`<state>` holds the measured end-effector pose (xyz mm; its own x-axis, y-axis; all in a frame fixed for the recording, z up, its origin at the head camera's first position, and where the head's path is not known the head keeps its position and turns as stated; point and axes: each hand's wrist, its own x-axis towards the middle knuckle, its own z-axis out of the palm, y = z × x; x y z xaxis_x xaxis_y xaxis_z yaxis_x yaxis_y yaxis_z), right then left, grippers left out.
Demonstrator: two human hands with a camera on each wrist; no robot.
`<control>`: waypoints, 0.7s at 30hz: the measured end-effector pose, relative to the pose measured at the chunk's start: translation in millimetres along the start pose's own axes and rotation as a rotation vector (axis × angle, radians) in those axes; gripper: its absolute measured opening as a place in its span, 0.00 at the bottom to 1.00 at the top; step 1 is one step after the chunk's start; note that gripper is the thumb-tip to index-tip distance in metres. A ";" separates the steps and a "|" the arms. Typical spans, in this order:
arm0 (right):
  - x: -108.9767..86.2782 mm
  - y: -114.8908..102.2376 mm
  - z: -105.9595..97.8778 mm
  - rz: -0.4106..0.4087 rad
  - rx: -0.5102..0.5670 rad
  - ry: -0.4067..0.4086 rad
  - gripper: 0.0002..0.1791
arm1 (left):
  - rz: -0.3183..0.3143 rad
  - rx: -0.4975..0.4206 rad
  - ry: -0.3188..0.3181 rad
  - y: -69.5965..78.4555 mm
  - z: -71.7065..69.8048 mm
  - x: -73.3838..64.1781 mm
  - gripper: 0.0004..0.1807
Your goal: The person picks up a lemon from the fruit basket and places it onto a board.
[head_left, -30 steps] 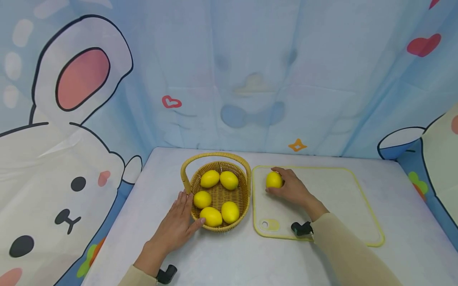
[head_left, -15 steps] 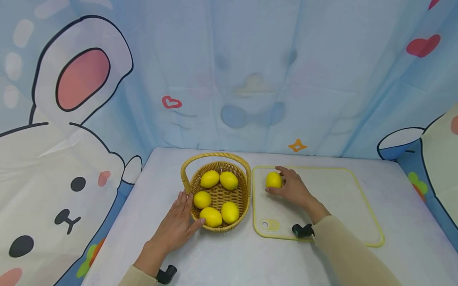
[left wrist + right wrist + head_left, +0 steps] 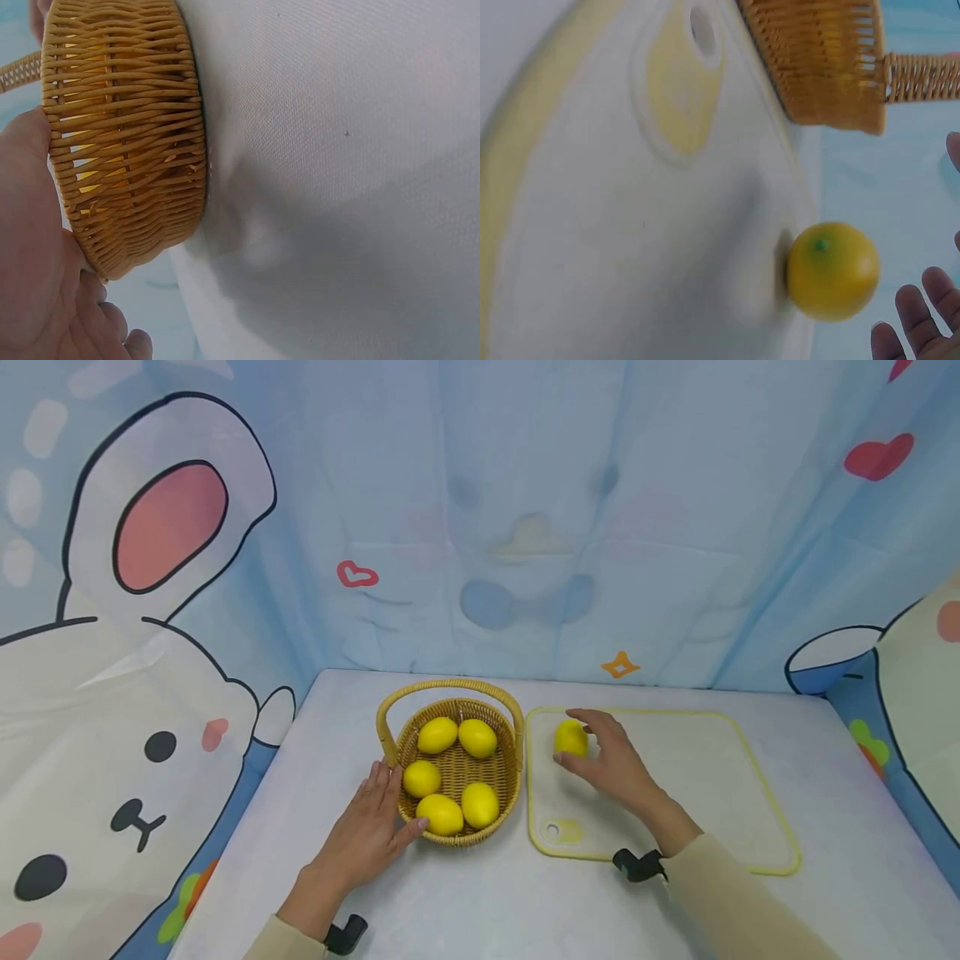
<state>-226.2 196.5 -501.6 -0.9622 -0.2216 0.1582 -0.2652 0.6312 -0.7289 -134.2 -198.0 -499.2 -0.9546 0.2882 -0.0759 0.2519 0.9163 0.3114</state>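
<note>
A yellow lemon [image 3: 571, 739] sits on a white cutting board [image 3: 690, 760] with a yellow rim, near its back left corner. Around its right side is my right hand [image 3: 621, 767], thumb and fingers spread; the right wrist view shows a gap between the fingertips and the lemon [image 3: 833, 271]. My left hand [image 3: 360, 839] rests against the left side of a round wicker basket [image 3: 459, 770], its fingers straight and its thumb at the front rim. Several lemons [image 3: 480, 805] lie inside the basket. In the left wrist view the palm and thumb touch the basket's wall [image 3: 135, 150].
The basket's arched handle [image 3: 450, 685] stands upright. A board hole with a yellow patch [image 3: 567, 832] lies at the front left corner. The white table [image 3: 480, 910] ends at a blue printed curtain [image 3: 525, 527] behind. Black wrist cameras [image 3: 347, 935] sit on both wrists.
My right hand has loosened from the lemon and drawn slightly back, its fingers wider apart. The lemon stays on the board. My left hand keeps its place at the basket.
</note>
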 end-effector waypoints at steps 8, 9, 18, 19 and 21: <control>-20.4 -30.8 4.1 -0.064 0.067 -0.039 0.36 | -0.003 0.005 -0.005 0.3 -0.1 0.3 0.54; -22.5 -35.3 5.2 -0.069 0.080 -0.046 0.36 | -0.005 0.008 -0.006 0.3 -0.2 0.4 0.54; -37.7 -69.0 16.2 -0.162 0.203 -0.111 0.34 | -0.005 0.000 -0.005 -1.0 1.1 1.0 0.54; -38.2 -72.0 18.1 -0.174 0.216 -0.120 0.34 | -0.005 0.003 -0.006 -1.3 1.3 1.1 0.54; -37.7 -78.4 22.9 -0.194 0.258 -0.147 0.33 | -0.003 0.006 -0.004 -1.8 1.4 1.1 0.54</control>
<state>-167.8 138.4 -465.6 -0.8716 -0.4350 0.2261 -0.3995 0.3629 -0.8419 -135.5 -199.0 -501.2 -0.9546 0.2866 -0.0806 0.2501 0.9188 0.3053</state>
